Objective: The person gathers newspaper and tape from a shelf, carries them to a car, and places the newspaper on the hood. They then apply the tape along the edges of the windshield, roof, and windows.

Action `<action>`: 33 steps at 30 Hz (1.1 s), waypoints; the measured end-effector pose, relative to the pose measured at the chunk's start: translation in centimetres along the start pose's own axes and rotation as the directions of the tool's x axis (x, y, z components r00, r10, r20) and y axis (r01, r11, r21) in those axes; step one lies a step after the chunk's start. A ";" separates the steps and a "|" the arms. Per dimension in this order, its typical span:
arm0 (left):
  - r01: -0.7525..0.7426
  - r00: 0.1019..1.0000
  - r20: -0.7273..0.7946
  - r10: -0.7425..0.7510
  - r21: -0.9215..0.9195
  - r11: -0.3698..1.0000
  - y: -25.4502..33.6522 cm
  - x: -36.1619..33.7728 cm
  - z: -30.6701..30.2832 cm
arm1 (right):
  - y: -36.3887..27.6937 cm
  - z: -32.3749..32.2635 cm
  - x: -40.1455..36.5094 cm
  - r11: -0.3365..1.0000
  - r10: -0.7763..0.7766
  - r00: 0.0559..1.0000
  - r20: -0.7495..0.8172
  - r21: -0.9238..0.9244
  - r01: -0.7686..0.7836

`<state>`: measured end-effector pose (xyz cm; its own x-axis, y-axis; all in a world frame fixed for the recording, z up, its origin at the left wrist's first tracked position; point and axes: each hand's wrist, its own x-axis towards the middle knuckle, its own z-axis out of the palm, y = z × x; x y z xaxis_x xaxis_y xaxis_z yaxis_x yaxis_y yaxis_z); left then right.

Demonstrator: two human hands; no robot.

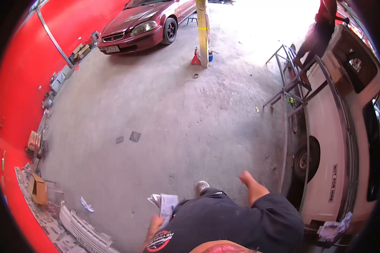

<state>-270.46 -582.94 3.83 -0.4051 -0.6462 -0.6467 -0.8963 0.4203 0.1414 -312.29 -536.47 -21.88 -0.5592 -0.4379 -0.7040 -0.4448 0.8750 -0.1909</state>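
Note:
My left hand [156, 222] is closed around a bundle of folded paper sheets [168, 205], held low at my left side. The sheets fan out at their top edge and look white with some print. My right hand [244, 177] hangs out to my right, above the concrete floor. Its fingers look curled in, and nothing shows in it. One light-coloured shoe [202, 186] pokes out ahead of my dark shirt [236, 221].
A dark red car [135, 27] stands at the far left, near a yellow post [203, 38] and a red jack stand [195, 57]. To the right are a metal frame [285, 90], a person [318, 36] on it, and a white van [329, 126]. Dark flat pieces [135, 136] lie on the floor.

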 end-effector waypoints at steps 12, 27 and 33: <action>-0.051 0.999 -0.033 0.044 -0.297 0.953 14.3 26.3 -18.6 | -31.0 -54.5 19.3 0.746 -0.129 0.720 -0.682 0.412 0.523; -0.209 0.900 0.415 0.134 0.142 0.967 32.5 56.8 -41.3 | -11.4 -32.3 19.0 0.972 0.140 0.952 0.272 0.146 -0.185; -0.337 0.941 0.107 0.322 0.195 0.921 50.1 64.5 -53.8 | -4.5 -43.0 45.6 0.878 0.237 0.961 0.139 0.392 -0.273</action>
<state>-351.24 -637.81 9.54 -0.6503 -0.4043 -0.6431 -0.6537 0.7291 0.2026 -365.89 -569.20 -23.67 -0.5455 -0.1847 -0.8175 0.0366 0.9692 -0.2435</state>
